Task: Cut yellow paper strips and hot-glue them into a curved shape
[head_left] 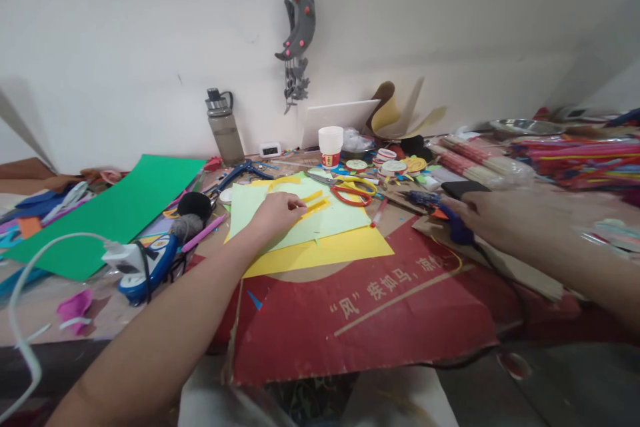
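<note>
My left hand (279,215) rests over a pale green sheet (340,221). Its fingers are pinched together at the near end of a narrow yellow paper strip (316,207), with a second strip just behind. Beneath the green sheet lies a yellow sheet (320,252). On the right, my right hand (470,212) is closed at a blue glue gun (456,223), whose nozzle points left and whose cord trails down; the fingers are partly hidden. Between the hands lie scissors with red and yellow handles (354,192).
A red cardboard sheet (370,320) covers the table's front edge. Behind stand paper cups (331,147) and a grey bottle (225,127). Blue pliers (240,173), a green sheet (110,213) and a power strip (150,270) lie left. Coloured pipe cleaners (585,159) fill the far right.
</note>
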`<state>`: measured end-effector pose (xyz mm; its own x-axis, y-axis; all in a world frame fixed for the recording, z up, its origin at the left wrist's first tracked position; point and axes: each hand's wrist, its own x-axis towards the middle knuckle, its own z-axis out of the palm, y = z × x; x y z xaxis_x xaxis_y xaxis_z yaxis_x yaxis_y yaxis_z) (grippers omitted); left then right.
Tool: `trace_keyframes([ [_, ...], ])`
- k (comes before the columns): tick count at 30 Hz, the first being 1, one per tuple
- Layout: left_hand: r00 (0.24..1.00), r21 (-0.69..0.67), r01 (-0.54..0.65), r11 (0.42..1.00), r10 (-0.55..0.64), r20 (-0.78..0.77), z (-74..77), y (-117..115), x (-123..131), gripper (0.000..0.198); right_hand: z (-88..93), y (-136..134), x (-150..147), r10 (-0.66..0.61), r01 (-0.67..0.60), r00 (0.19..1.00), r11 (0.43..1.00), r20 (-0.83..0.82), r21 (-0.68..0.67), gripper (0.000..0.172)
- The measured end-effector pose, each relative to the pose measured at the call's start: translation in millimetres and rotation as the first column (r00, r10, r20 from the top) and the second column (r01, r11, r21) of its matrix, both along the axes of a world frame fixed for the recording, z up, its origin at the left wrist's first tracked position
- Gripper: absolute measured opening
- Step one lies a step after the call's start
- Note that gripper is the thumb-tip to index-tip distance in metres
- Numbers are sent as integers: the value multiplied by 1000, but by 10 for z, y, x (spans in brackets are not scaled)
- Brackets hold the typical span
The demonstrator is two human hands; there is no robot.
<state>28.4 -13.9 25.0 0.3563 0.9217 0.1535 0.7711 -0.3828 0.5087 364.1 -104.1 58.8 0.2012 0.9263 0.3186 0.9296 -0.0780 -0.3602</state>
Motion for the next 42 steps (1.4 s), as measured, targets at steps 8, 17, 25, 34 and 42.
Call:
trace_keyframes([
  [8,997,30,27,999,-25,-76,4,-18,-5,27,-328,502,-978,662,-700,712,695,234,165,37],
  [17,988,55,46,997,-37,-148,-55,-15,18,29,-614,842,-1138,649,-684,683,729,335,-19,51],
  [25,984,65,67,996,-55,-168,-77,15,25,26,-640,840,-1161,650,-673,682,737,334,-60,46],
  [34,976,64,110,992,-95,-196,-70,-20,37,23,-670,797,-1197,655,-691,676,722,337,-18,51],
  [42,981,80,97,992,-82,-179,-94,-35,35,23,-735,803,-1248,744,-753,614,653,264,-87,51],
])
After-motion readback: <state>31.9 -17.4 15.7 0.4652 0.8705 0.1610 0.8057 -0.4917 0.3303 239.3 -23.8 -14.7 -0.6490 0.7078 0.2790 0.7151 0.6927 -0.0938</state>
